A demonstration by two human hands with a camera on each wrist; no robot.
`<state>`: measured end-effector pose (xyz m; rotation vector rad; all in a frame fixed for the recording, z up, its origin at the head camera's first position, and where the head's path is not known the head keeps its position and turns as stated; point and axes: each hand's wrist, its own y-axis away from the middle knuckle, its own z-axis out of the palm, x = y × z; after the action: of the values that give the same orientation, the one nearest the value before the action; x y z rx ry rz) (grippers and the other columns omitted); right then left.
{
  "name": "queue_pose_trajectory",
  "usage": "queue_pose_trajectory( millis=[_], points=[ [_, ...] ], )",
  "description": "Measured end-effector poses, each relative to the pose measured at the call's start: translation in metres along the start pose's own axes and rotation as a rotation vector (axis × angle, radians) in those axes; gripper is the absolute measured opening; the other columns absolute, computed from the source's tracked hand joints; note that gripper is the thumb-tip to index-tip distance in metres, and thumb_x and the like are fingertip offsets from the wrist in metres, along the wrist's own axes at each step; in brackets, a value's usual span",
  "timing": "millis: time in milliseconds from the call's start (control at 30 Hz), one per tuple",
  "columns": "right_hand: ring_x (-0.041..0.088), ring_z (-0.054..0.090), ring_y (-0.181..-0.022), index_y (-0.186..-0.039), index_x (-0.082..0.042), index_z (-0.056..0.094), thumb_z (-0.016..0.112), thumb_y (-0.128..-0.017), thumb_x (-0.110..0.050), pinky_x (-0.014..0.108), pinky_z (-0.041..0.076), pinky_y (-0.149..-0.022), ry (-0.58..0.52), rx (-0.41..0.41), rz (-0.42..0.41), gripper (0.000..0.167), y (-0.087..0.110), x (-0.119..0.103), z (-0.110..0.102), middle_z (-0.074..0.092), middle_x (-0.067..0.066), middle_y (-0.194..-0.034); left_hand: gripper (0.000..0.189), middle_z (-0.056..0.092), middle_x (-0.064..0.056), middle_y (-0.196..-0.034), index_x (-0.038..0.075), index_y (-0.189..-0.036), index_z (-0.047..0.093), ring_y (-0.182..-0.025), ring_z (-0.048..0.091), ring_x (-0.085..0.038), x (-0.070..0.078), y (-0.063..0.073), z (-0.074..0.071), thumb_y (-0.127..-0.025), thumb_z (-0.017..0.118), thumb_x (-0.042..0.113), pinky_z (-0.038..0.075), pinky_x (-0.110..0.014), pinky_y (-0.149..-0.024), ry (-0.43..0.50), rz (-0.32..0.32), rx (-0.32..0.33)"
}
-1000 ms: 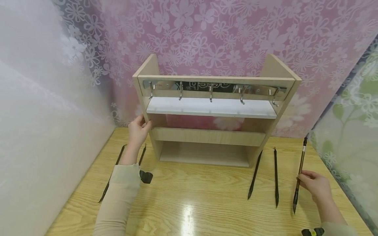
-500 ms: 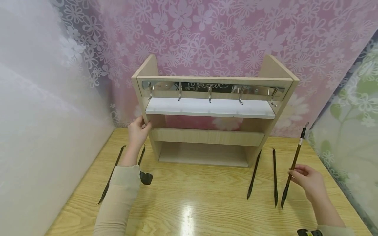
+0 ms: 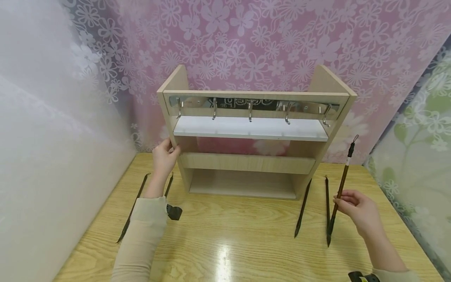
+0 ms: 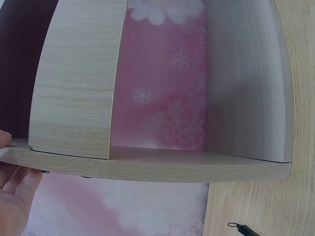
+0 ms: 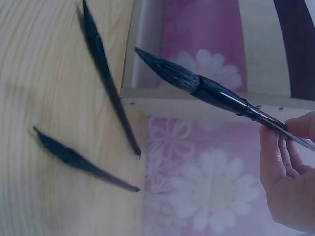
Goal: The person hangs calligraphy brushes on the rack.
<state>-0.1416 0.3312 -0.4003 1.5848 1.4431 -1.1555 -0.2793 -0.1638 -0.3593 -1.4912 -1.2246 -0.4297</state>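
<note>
My right hand (image 3: 361,211) pinches a calligraphy brush (image 3: 342,178) by its brown handle between thumb and fingers. Held off the table, the brush tilts with its hanging loop up and its dark bristles (image 5: 165,71) down. My left hand (image 3: 163,158) grips the left side panel of a small wooden shelf unit (image 3: 248,163), thumb on one face and fingers on the other. Along the unit's top board runs a shiny metal strip with several hooks (image 3: 250,113), none of them bearing a brush.
Two dark brushes, one near the shelf (image 3: 303,211) and one further right (image 3: 327,196), lie on the wood-grain table (image 3: 197,239). Left of the unit lie two more, an outer brush (image 3: 135,207) and an inner brush (image 3: 169,185). A flowered pink curtain (image 3: 246,43) hangs behind.
My right hand has moved left and upward with the calligraphy brush, which now overlaps a lying brush in the head view. My left hand keeps its place on the shelf unit.
</note>
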Motion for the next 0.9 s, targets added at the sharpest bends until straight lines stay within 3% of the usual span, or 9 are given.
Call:
queue_pose_trajectory(
  millis=[367, 500, 733, 900],
  points=[
    [0.002, 0.057, -0.075, -0.097, -0.005, 0.051, 0.059, -0.084, -0.006, 0.017, 0.052, -0.062, -0.08, -0.013, -0.071, 0.015, 0.005, -0.018, 0.011, 0.057, -0.011, -0.082, 0.033, 0.058, -0.023, -0.107, -0.007, -0.114, 0.054, -0.103, 0.054, -0.03, -0.004, -0.001, 0.001, -0.082, 0.054, 0.001, 0.05, -0.037, -0.08, 0.04, -0.006, -0.017],
    [0.001, 0.058, -0.076, -0.097, -0.004, 0.05, 0.057, -0.084, 0.0, 0.017, 0.052, -0.063, -0.145, -0.034, -0.106, 0.015, 0.008, -0.024, 0.015, 0.058, -0.009, -0.083, 0.032, 0.058, -0.021, -0.108, -0.006, -0.114, 0.054, -0.104, 0.053, -0.029, -0.003, 0.0, 0.0, -0.083, 0.054, 0.002, 0.05, -0.036, -0.081, 0.031, -0.008, -0.019],
    [0.002, 0.059, -0.077, -0.098, 0.007, 0.047, 0.057, -0.083, 0.001, 0.015, 0.052, -0.063, -0.161, -0.052, -0.149, 0.019, 0.009, -0.032, 0.022, 0.059, -0.008, -0.084, 0.031, 0.058, -0.023, -0.107, -0.007, -0.113, 0.055, -0.102, 0.054, -0.031, -0.002, 0.0, 0.001, -0.083, 0.055, 0.002, 0.05, -0.036, -0.08, 0.025, -0.005, -0.013],
    [0.003, 0.059, -0.076, -0.095, 0.004, 0.051, 0.057, -0.082, 0.004, 0.017, 0.052, -0.062, -0.196, -0.072, -0.188, 0.014, 0.012, -0.039, 0.026, 0.061, -0.006, -0.084, 0.031, 0.059, -0.022, -0.106, -0.007, -0.112, 0.055, -0.101, 0.055, -0.031, -0.001, 0.0, 0.0, -0.083, 0.055, 0.003, 0.05, -0.035, -0.08, 0.027, -0.003, -0.01]
  ],
)
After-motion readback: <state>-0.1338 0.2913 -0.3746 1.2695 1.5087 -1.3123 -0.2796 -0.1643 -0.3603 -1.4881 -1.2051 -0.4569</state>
